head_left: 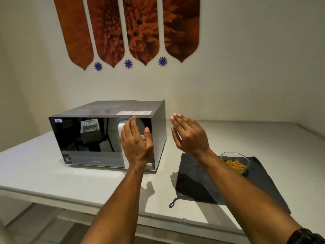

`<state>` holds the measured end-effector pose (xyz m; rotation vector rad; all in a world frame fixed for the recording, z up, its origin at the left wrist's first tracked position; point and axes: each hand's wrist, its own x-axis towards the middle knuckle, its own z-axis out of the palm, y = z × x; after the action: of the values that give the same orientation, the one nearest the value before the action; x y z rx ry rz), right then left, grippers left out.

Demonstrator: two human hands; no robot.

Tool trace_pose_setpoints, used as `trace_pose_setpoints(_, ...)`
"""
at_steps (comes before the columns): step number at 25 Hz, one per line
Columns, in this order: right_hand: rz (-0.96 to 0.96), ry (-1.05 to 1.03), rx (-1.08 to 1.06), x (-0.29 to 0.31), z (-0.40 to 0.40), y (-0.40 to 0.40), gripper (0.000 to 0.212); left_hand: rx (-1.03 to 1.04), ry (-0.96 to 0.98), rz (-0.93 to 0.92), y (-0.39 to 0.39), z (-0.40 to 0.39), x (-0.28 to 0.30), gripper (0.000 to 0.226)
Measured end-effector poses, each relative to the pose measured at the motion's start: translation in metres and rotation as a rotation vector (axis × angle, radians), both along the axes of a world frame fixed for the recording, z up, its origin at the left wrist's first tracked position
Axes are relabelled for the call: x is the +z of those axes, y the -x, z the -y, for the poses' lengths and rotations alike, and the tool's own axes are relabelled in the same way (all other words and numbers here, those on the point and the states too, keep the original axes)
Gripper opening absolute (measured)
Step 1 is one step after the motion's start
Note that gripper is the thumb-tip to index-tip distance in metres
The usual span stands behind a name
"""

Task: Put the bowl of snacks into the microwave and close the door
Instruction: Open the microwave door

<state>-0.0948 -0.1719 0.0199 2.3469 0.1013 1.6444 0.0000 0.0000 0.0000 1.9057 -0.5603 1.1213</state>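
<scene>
A silver microwave [88, 138] with a dark glass door stands on the white table [52, 173], its door shut. My left hand [135, 141] is raised in front of the door handle and control panel at the microwave's right side, fingers apart, holding nothing. My right hand [190, 134] hovers open in the air just right of the microwave, palm turned left. A clear glass bowl of orange snacks [235, 162] sits on a dark grey cloth [193, 184], to the right of and below my right wrist.
The table's front edge runs across the lower view, with floor below at the left. The wall behind carries orange flower panels [126, 30]. The cloth has a small loop [173, 203] at its near corner.
</scene>
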Motion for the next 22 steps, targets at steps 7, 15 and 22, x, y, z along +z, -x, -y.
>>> trace_pose_setpoints(7,-0.079,0.089,0.100,-0.012,-0.048,-0.051,0.029,0.111,0.275,-0.312,-0.018,-0.019,-0.032,0.058)
trace_pose_setpoints(15,-0.290,-0.143,-0.044,0.019,-0.090,-0.098,0.044,-0.202,0.525,-0.734,-0.053,-0.017,-0.041,0.048)
trace_pose_setpoints(22,-0.264,-0.353,0.040,0.031,-0.091,-0.109,0.037,-0.339,0.508,-0.878,-0.082,-0.029,-0.039,0.071)
